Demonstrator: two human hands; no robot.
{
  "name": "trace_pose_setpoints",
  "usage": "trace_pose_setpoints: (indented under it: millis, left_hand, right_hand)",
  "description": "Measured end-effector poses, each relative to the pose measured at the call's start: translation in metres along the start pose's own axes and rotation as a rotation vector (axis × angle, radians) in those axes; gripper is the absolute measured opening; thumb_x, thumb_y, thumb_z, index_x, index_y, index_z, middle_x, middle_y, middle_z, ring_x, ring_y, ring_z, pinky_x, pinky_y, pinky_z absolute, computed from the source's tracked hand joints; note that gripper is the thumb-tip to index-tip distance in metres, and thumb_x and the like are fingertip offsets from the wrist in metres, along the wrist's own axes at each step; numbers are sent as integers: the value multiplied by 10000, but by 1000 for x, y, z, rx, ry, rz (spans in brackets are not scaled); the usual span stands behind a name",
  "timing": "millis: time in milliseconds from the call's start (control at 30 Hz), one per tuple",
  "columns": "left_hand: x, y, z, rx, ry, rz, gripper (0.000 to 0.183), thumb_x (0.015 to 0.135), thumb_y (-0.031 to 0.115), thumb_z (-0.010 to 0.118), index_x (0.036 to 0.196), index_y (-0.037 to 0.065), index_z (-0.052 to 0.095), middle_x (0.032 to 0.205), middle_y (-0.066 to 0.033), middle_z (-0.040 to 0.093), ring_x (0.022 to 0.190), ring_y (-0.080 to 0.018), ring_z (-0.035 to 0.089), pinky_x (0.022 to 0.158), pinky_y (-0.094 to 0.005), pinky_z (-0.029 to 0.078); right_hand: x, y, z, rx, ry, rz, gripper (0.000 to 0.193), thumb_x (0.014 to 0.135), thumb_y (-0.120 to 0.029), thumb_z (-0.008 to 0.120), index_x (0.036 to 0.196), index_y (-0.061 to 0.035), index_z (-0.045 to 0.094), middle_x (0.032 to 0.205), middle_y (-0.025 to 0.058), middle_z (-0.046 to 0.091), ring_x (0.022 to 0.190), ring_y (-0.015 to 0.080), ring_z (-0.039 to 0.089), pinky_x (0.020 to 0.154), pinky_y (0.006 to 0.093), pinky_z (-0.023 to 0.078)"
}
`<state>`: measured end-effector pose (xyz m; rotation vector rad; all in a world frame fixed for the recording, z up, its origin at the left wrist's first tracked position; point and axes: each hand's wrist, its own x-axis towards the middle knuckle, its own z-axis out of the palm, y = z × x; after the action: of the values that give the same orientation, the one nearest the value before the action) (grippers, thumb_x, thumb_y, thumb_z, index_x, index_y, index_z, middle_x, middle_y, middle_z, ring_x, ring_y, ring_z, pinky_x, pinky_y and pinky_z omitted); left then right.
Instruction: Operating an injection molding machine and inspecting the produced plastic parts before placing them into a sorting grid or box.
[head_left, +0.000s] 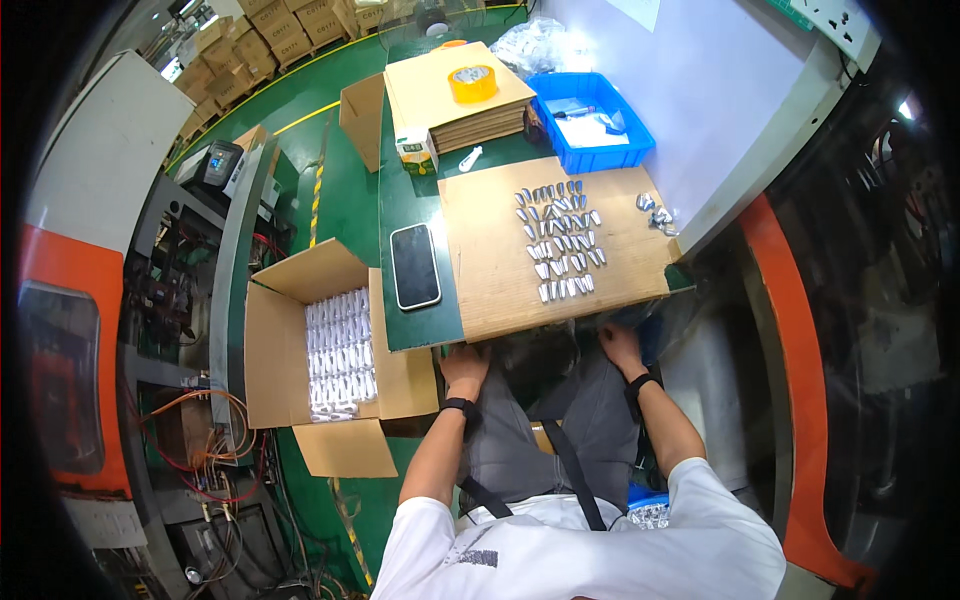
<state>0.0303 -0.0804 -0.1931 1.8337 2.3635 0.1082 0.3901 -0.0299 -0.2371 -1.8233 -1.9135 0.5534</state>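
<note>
My left hand (465, 368) rests on my left knee just below the table's front edge, its fingertips hidden. On the other knee lies my right hand (622, 347), loosely spread, with nothing visible in it. Above both hands, a flat cardboard sheet (490, 240) covers part of the green table (400, 338). Small shiny metal pieces (560, 242) stand in several rows on that sheet. A few more metal pieces (655, 214) lie in a loose group at its right edge. To the left of my left hand, an open carton (275, 350) holds rows of white plastic parts (340, 345).
A smartphone (415, 266) lies beside the sheet. Farther back are a white part (470, 159), a small box (417, 152), stacked cardboard (430, 85) with yellow tape (472, 84) on top, and a blue bin (605, 155). Machines (70, 380) flank both sides.
</note>
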Motion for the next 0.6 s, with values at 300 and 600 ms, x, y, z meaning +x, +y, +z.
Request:
trace_pose_setpoints:
  millis: [300, 600]
  left_hand:
    - [8, -71, -5, -142, -116, 15, 439, 958, 435, 487, 1078, 67, 695, 1031, -210, 696, 933, -404, 673, 804, -502, 534]
    - [-14, -92, 22, -129, 77, -106, 318, 926, 305, 534, 909, 34, 698, 884, -215, 705, 832, -407, 680, 762, -503, 532]
  right_hand:
    - [-2, -7, -3, -55, 3, -27, 272, 872, -300, 630, 950, -54, 717, 939, 214, 695, 895, 417, 662, 785, 480, 535]
    - [-1, -8, -1, -107, -29, -14, 261, 864, -292, 629, 943, -58, 714, 955, 219, 691, 912, 415, 657, 792, 485, 525]
